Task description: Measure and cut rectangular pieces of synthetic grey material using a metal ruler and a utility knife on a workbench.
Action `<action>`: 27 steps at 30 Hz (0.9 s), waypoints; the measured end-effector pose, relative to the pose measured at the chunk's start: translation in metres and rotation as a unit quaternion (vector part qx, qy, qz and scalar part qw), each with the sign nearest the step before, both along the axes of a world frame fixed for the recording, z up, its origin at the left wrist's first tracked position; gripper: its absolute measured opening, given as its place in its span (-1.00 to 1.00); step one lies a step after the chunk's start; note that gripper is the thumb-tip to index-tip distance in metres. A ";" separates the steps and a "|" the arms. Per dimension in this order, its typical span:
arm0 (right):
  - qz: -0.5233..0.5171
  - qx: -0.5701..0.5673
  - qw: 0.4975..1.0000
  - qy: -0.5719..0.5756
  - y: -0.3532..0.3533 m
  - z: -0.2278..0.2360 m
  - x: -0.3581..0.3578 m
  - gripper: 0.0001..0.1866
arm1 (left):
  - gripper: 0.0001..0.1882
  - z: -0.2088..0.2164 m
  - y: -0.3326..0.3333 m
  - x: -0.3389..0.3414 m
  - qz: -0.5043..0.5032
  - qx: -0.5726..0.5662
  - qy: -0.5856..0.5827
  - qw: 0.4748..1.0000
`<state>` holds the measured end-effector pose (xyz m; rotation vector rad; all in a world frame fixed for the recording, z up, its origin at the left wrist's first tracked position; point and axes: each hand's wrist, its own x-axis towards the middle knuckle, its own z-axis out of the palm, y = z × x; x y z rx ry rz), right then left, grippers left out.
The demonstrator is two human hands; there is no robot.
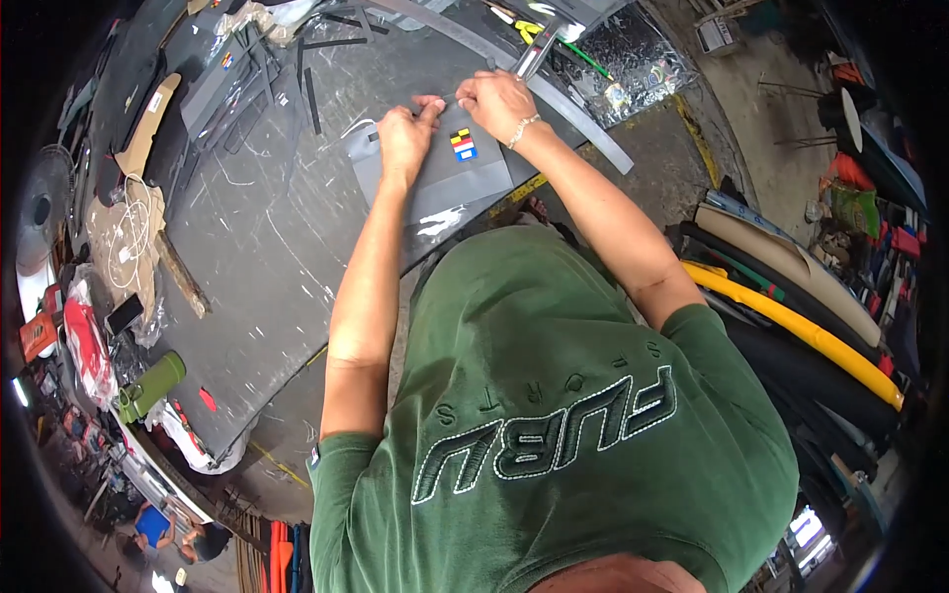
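L hand (407,133) is clenched, knuckles up, pressing down on a grey sheet (435,183) w/ thumb and forefinger pinched at the sheet's top edge. R hand (497,99) sits just beside it at 2 o'clock, fingers curled on the same edge; can't tell what it pinches. Sheet is flat, matte grey, w/ a small multicolour sticker (462,144) and white smears near its lower edge. It lies on a scratched dark worktable (257,257), top centre. Curved grey strip (583,124) runs off at 3 o'clock; green bottle (150,385) far at 8 o'clock.
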<state>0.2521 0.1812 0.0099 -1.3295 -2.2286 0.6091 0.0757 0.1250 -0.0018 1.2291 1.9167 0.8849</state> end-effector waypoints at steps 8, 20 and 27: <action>0.004 -0.038 0.996 -0.082 0.003 0.014 -0.003 -0.89 | -0.71 0.014 0.000 -0.005 0.015 -0.047 -0.038 0.998; -0.026 -0.064 0.995 -0.077 0.003 0.015 -0.008 -0.88 | -0.70 0.017 -0.008 -0.007 -0.030 0.007 -0.131 0.991; -0.020 -0.089 0.989 -0.118 0.013 0.017 -0.011 -0.88 | -0.70 0.018 -0.001 -0.009 -0.028 -0.043 -0.110 0.993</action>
